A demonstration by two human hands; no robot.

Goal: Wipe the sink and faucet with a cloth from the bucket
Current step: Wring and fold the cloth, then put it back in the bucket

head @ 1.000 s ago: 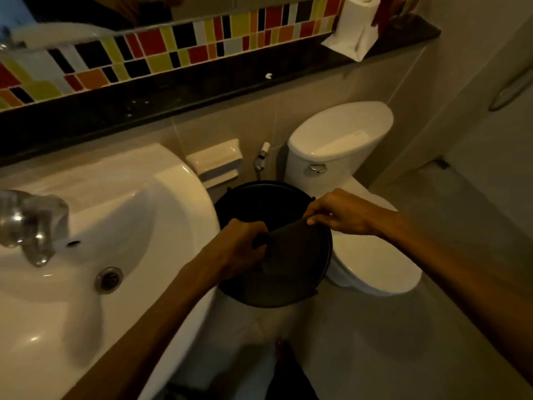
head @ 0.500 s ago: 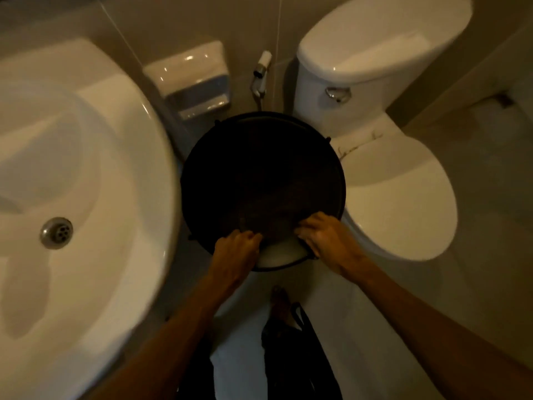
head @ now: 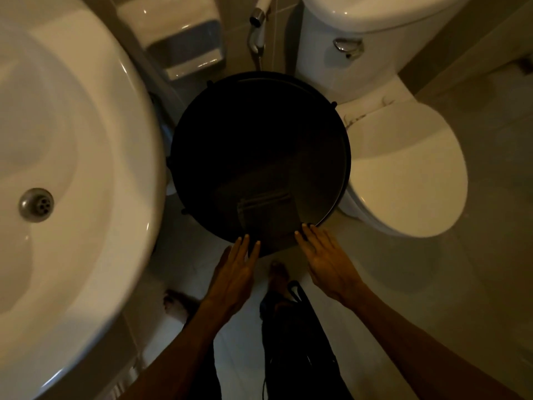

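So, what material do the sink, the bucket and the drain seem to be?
Sink: glazed ceramic, probably; white, glossy highlights. Bucket: likely black plastic; matte, too dark to be sure. Drain: metal, dull grey shine.

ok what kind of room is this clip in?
A small bathroom, almost certainly. A white sink with a drain sits on the left, a toilet with its lid shut on the right, and a bidet sprayer hangs on the wall between them. A black bucket stands on the tiled floor.
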